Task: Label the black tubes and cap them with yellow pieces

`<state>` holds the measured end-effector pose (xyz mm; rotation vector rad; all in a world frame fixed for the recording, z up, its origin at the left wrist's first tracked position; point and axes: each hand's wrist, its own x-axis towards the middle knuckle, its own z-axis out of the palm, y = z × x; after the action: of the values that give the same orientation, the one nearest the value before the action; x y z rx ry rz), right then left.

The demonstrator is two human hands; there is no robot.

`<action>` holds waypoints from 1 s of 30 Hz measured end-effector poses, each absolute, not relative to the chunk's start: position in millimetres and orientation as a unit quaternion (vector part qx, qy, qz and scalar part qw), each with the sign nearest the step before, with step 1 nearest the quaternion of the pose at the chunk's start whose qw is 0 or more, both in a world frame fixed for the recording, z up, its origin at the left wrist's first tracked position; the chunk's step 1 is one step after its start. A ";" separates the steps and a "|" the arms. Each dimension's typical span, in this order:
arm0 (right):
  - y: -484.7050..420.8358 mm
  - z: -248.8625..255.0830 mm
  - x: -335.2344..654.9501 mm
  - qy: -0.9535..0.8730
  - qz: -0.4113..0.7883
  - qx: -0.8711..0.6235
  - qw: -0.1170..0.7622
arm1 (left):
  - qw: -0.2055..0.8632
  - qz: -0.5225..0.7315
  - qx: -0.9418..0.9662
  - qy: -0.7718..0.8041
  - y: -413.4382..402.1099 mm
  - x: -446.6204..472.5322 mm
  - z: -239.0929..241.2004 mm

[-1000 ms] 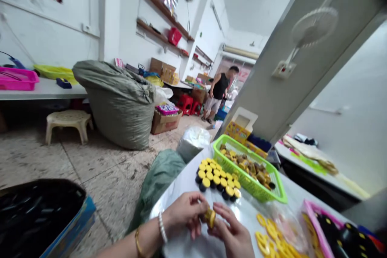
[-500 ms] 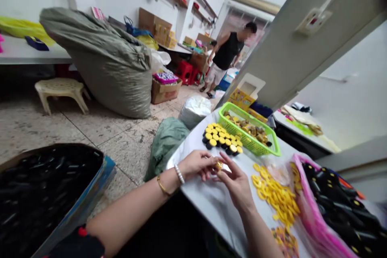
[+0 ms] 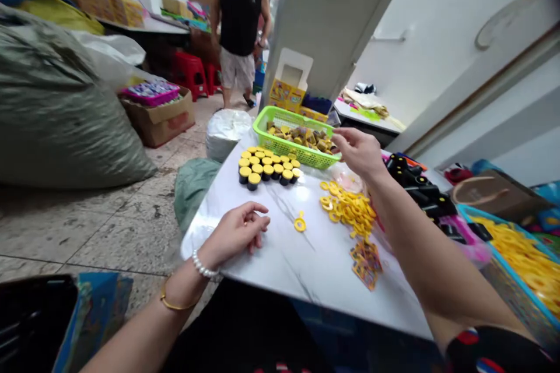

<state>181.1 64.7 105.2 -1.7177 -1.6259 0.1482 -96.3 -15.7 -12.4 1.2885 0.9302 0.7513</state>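
My left hand (image 3: 238,230) rests on the white marble table (image 3: 306,280), fingers curled in; whether anything sits inside them is hidden. A single yellow ring (image 3: 300,224) lies just right of it. My right hand (image 3: 359,151) is stretched out to the right end of the green basket (image 3: 280,147) of brownish-yellow pieces, its fingertips pinched together at the rim. Rows of black cylinders with yellow caps (image 3: 266,166) stand in front of the basket. Below my right forearm lies a heap of yellow rings (image 3: 347,207), and nearer me a small pile of stickers (image 3: 366,257).
A pink tray of black parts (image 3: 420,192) and a blue crate of yellow rings (image 3: 520,250) sit at the right. A big grey-green sack (image 3: 52,105), a cardboard box (image 3: 157,119) and a white bag (image 3: 227,131) stand on the floor. A person in a black top (image 3: 240,11) stands behind.
My hands have come apart. The right one has gone up to the green basket, the left has dropped to the table, and a yellow ring now lies between them. The view has swung right.
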 end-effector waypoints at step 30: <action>-97.2 0.2 118.6 -0.614 0.272 -0.588 0.452 | 0.603 0.358 0.577 0.419 -53.7 -33.3 7.6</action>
<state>118.6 -97.2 0.2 -1.4521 -1.5160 0.6733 -33.3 -53.7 7.6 1.3356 0.9691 0.8277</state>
